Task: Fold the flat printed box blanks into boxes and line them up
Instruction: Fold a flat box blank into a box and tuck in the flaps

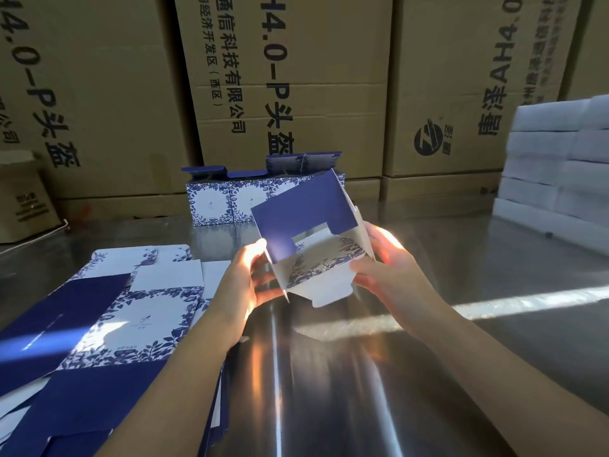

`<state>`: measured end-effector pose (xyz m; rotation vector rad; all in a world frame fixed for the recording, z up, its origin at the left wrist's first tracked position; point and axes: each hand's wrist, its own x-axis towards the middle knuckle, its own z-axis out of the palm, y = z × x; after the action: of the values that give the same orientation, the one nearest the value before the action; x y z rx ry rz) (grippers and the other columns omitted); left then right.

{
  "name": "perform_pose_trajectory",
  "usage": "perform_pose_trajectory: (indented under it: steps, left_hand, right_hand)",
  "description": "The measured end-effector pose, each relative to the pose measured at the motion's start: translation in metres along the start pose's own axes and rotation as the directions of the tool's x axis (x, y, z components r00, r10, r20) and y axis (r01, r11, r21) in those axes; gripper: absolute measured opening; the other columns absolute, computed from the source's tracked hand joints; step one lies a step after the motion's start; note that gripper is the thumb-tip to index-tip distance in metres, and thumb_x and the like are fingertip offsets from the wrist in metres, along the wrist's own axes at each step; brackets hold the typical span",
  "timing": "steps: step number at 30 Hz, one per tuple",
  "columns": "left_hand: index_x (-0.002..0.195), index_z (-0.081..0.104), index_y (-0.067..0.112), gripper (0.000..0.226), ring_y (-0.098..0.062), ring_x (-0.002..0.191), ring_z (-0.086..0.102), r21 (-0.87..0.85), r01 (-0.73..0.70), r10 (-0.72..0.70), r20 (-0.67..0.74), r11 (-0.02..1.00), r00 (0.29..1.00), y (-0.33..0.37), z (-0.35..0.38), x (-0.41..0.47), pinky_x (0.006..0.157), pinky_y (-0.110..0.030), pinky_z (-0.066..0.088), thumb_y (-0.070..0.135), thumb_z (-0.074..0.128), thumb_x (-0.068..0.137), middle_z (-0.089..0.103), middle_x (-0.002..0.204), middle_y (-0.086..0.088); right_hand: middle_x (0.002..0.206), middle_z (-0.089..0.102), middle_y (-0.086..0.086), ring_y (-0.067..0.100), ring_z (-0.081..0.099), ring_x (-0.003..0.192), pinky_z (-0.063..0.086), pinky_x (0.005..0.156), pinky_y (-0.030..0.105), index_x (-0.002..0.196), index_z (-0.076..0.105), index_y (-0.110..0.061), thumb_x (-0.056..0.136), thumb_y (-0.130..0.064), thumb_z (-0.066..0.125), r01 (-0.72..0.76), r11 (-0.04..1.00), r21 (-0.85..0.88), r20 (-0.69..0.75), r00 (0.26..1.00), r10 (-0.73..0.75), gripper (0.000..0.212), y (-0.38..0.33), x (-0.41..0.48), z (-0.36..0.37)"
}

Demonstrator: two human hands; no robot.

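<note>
A half-folded blue and white box blank hangs in the air above the shiny metal table. Its dark blue flaps stand up and a white flap hangs down toward me. My left hand grips its left side. My right hand holds its right side, thumb on the printed panel. A stack of flat printed blanks lies on the table at the left. Several folded boxes stand in a row at the back of the table, lids open.
Large brown cartons with black print form a wall behind the table. A stack of white foam blocks sits at the right. A small carton stands at the far left.
</note>
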<state>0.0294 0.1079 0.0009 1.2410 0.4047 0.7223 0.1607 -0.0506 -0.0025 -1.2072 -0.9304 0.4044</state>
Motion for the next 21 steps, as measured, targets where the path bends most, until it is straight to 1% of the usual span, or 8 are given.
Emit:
perform_pose_trajectory:
  steps: [4,7,9,11,13,15,19,21]
  left_hand:
    - [0.127,0.053,0.019,0.041,-0.021,0.094,0.068,0.049,-0.009,0.009,0.01,0.999,1.0,-0.005,-0.007,0.005,0.065,-0.034,0.054,0.042,0.046,0.093,0.064,0.119,-0.007]
    - [0.123,0.053,0.027,0.037,-0.015,0.086,0.071,0.077,0.011,-0.006,-0.063,0.997,0.998,-0.008,-0.008,0.008,0.06,-0.03,0.053,0.037,0.058,0.088,0.068,0.115,-0.003]
    - [0.134,0.044,0.027,0.062,-0.018,0.1,0.066,0.132,0.005,0.006,-0.086,0.991,0.996,-0.009,-0.01,0.01,0.061,-0.026,0.053,0.032,0.071,0.078,0.062,0.123,-0.002]
    - [0.142,0.031,0.029,0.089,-0.017,0.117,0.056,0.21,-0.066,0.091,-0.113,0.976,0.989,-0.011,-0.011,0.01,0.08,-0.028,0.052,0.026,0.081,0.069,0.053,0.133,0.003]
    - [0.145,0.026,0.031,0.096,-0.015,0.128,0.045,0.304,-0.15,0.207,-0.166,0.941,0.964,-0.01,-0.01,0.009,0.097,-0.027,0.04,0.02,0.083,0.069,0.043,0.138,0.005]
    - [0.145,0.026,0.032,0.094,-0.013,0.134,0.035,0.45,-0.215,0.314,-0.158,0.867,0.936,-0.01,-0.009,0.008,0.101,-0.024,0.031,0.022,0.082,0.07,0.037,0.145,0.005]
    - [0.139,0.034,0.038,0.084,0.001,0.131,0.031,0.617,-0.378,0.481,-0.001,0.69,0.876,-0.009,-0.009,0.0,0.108,-0.021,0.027,0.017,0.08,0.072,0.039,0.142,0.016]
    - [0.132,0.043,0.035,0.075,0.002,0.129,0.031,0.711,-0.527,0.632,0.15,0.465,0.76,-0.009,-0.006,-0.004,0.11,-0.014,0.021,0.006,0.077,0.073,0.038,0.138,0.015]
  right_hand:
    - [0.12,0.063,0.004,0.018,0.068,0.092,0.055,0.076,0.024,0.112,0.058,-0.017,0.074,-0.002,0.062,0.028,0.999,0.023,-0.053,0.998,-0.027,0.042,-0.005,-0.002,0.001]
    - [0.111,0.067,0.002,0.009,0.068,0.087,0.053,0.07,0.017,0.103,0.066,-0.023,0.084,0.007,0.056,0.052,0.997,-0.06,-0.081,0.995,-0.057,0.037,-0.008,-0.003,0.0]
    - [0.111,0.067,-0.008,-0.001,0.065,0.085,0.053,0.074,0.016,0.099,0.07,-0.033,0.086,0.007,0.054,0.067,0.99,-0.123,-0.105,0.991,-0.08,0.044,-0.009,-0.002,-0.002]
    - [0.114,0.063,-0.019,-0.011,0.061,0.089,0.05,0.078,0.01,0.096,0.069,-0.04,0.087,0.008,0.053,0.08,0.979,-0.188,-0.134,0.985,-0.106,0.051,-0.01,-0.002,-0.003]
    - [0.114,0.057,-0.026,-0.019,0.058,0.087,0.046,0.068,0.003,0.094,0.067,-0.043,0.089,0.009,0.05,0.088,0.965,-0.248,-0.145,0.981,-0.126,0.055,-0.012,-0.002,-0.004]
    - [0.112,0.055,-0.03,-0.019,0.058,0.081,0.043,0.058,0.004,0.096,0.065,-0.045,0.09,0.008,0.049,0.093,0.95,-0.298,-0.143,0.98,-0.141,0.056,-0.012,-0.003,-0.005]
    - [0.089,0.065,-0.032,-0.003,0.066,0.077,0.051,0.06,0.013,0.096,0.061,-0.044,0.083,-0.004,0.064,0.11,0.913,-0.392,-0.154,0.971,-0.183,0.042,-0.012,-0.006,-0.005]
    - [0.097,0.065,-0.03,-0.001,0.068,0.077,0.05,0.064,0.013,0.085,0.067,-0.036,0.082,-0.006,0.069,0.11,0.918,-0.382,-0.168,0.968,-0.186,0.03,-0.012,-0.005,-0.004]
